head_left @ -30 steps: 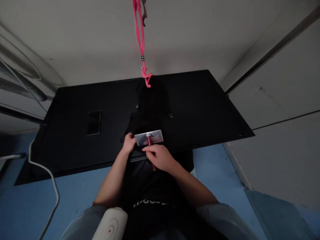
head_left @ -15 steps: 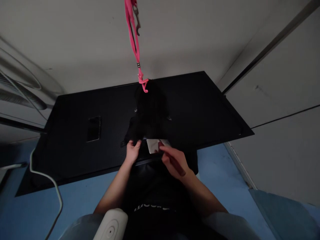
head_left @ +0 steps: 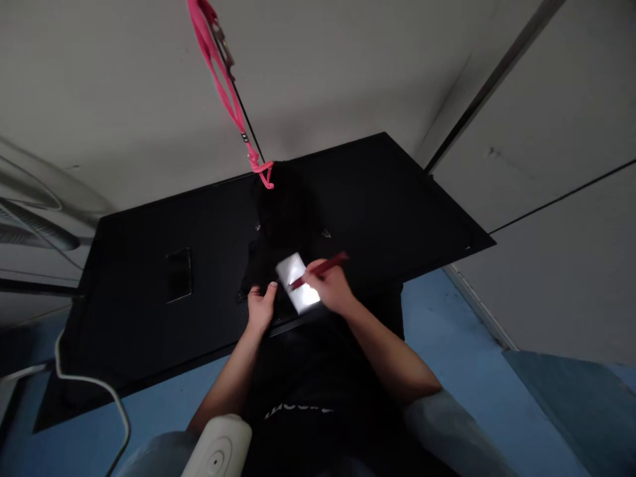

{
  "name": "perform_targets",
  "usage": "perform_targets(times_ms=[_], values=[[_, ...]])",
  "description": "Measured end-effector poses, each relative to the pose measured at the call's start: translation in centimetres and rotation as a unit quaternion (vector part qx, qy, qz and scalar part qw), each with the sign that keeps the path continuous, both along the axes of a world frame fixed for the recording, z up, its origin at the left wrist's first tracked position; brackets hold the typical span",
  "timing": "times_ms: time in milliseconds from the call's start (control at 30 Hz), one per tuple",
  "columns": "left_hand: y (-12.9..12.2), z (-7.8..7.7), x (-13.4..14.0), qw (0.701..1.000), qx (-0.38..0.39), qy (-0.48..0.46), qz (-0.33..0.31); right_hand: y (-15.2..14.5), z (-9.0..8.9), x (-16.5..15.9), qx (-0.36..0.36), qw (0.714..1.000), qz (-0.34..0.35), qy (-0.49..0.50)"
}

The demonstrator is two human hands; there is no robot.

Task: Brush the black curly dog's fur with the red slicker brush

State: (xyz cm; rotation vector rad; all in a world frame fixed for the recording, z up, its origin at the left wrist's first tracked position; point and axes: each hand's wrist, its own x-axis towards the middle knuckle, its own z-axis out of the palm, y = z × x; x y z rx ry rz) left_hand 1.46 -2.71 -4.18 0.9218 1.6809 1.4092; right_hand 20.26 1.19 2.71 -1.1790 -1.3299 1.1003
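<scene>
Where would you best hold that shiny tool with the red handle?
Probably by the slim red handle, coming from the right: its free end sticks out that way, clear of the broad flat plate. The right hand grips that handle.

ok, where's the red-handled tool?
Mid-frame in the head view: the red-handled tool is in the right hand, its shiny blade just right of the left hand, by the black tabletop's near edge.

The tool's handle [head_left: 332, 262] is dark red, its plate [head_left: 292, 268] silvery, the tabletop [head_left: 392, 212] black, the cord [head_left: 203, 30] pink.
</scene>
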Motion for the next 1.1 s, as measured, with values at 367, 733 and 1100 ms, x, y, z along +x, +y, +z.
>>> perform_targets(times_ms=[367, 733, 1100], values=[[0.3, 0.3, 0.0, 1.000, -0.017, 0.019, -0.019, 1.4, -1.4, -0.3, -0.050, 0.997, -0.060, -0.009], [-0.2, -0.2, -0.5, 0.999, -0.023, 0.027, -0.035, 3.3, -1.8, 0.8, -0.036, 0.986, -0.139, -0.080], [0.2, -0.9, -1.8, 0.998, -0.022, 0.038, -0.055, 3.4, -1.6, 0.3, -0.021, 0.985, -0.132, -0.111]])
